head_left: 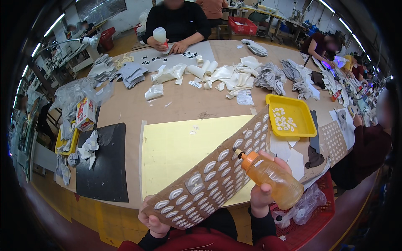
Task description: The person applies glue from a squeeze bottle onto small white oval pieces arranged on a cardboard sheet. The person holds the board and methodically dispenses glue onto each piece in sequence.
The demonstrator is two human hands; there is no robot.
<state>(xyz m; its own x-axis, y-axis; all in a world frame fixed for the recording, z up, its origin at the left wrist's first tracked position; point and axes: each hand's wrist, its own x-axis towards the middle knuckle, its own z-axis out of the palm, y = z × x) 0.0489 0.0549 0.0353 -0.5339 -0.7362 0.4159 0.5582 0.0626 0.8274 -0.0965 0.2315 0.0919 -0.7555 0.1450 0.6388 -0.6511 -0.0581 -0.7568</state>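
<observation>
My left hand [155, 224] grips the lower left corner of a brown board [183, 182], which is tilted up toward me. Rows of small white oval pieces [223, 155] cover the board; one sits on a clear square patch. My right hand [263, 189] is wrapped round a squeeze bottle [275, 180] of amber liquid with an orange cap. The bottle's dark-smeared nozzle [238, 152] points at the board's upper part, close to the ovals; whether it touches I cannot tell. Beneath the board lies a yellow sheet [176, 146] with a few small white bits on it.
A yellow tray [293, 133] with loose white ovals stands to the right. A black mat [102, 167] lies left. Across the table, a person holds a white squeeze bottle [159, 35] beside small black pieces. Fabric stacks [270, 77] line the back. A red basket [324, 209] stands low right.
</observation>
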